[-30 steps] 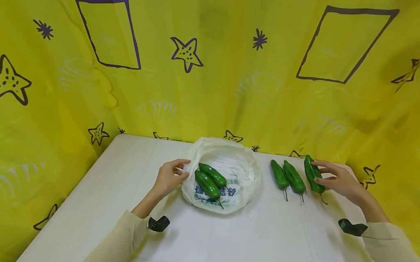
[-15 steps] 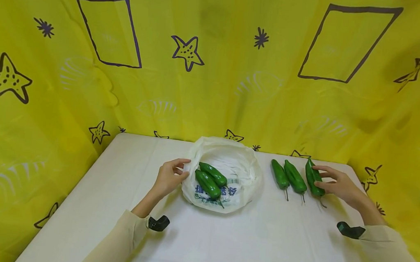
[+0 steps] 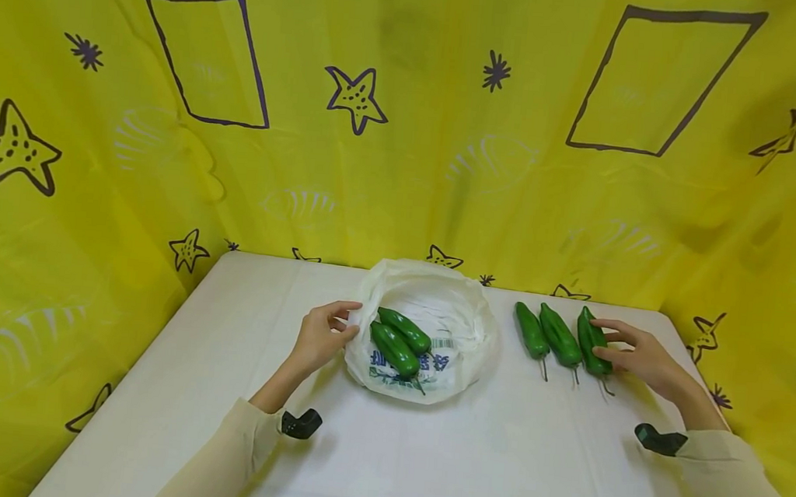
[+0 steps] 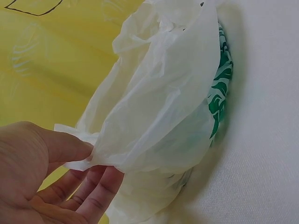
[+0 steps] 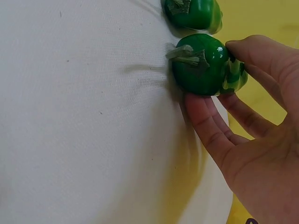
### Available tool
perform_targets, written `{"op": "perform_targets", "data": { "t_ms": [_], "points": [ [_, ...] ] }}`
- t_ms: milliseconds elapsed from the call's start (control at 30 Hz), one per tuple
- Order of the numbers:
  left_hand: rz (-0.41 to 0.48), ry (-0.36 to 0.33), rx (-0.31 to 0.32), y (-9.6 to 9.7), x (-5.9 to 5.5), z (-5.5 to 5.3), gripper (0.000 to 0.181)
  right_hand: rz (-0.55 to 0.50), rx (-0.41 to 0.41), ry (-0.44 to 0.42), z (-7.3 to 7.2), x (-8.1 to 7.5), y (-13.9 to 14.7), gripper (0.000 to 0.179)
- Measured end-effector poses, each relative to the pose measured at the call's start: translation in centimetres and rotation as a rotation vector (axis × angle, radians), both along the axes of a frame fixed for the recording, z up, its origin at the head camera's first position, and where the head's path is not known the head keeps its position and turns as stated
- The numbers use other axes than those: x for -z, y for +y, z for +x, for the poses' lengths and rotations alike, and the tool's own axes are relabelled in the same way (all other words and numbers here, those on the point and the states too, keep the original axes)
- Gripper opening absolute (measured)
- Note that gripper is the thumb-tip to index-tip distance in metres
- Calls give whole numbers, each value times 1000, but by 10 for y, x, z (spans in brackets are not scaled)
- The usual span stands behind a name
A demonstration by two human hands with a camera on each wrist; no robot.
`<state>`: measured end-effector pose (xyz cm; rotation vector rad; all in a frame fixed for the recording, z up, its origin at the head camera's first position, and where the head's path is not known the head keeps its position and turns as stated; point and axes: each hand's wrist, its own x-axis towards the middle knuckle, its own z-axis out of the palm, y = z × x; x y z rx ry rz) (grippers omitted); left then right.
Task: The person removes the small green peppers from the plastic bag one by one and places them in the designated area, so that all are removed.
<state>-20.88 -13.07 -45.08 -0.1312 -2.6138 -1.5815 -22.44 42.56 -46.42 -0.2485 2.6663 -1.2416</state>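
A white plastic bag [image 3: 480, 317] lies with its mouth spread wide in the middle of the table, and two green peppers [image 3: 393, 349] rest inside it. My left hand [image 3: 321, 338] pinches the bag's left rim between thumb and fingers; the left wrist view shows the thin plastic [image 4: 149, 107] bunched at the fingertips. To the right of the bag, three green peppers lie side by side, stems toward me. My right hand [image 3: 649, 360] holds the rightmost pepper [image 3: 592, 342]; in the right wrist view, the thumb is on one side of this pepper [image 5: 201, 65] and the fingers on the other.
The left pepper [image 3: 530, 329] and middle pepper [image 3: 559, 335] of the row lie between the bag and my right hand. A white cloth covers the table [image 3: 493, 467]. A yellow patterned curtain [image 3: 410, 187] hangs along the back and sides.
My right hand has shifted slightly left and toward me, bringing the rightmost pepper closer to the middle pepper and in line with the row. My left hand and the bag look unmoved.
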Motion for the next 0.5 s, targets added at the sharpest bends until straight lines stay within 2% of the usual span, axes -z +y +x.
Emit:
{"op": "perform_targets", "data": {
  "t_ms": [500],
  "points": [
    [-6,-29,-11,1,1,0,40,-30,9,-18,0,4,-2,66]
  ]
}}
